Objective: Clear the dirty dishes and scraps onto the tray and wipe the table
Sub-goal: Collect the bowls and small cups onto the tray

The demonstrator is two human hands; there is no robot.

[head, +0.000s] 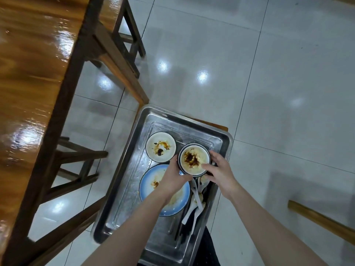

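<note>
A steel tray (134, 198) rests on a wooden stool beside the table. On it stand a small white dish (161, 146) smeared with sauce and a blue-rimmed plate (151, 181) with food traces. A dark-rimmed bowl (194, 159) with brown sauce sits at the tray's right side. My left hand (174, 177) grips the bowl's left side and my right hand (218, 169) holds its right rim. White spoons (196, 206) and dark chopsticks (180, 229) lie along the tray's right edge, partly under my right hand.
The glossy wooden table (32, 77) fills the left, its top wet and shiny. A wooden bench (123, 60) stands by its far edge, and another bench (322, 219) pokes in at the right. White floor tiles spread to the right.
</note>
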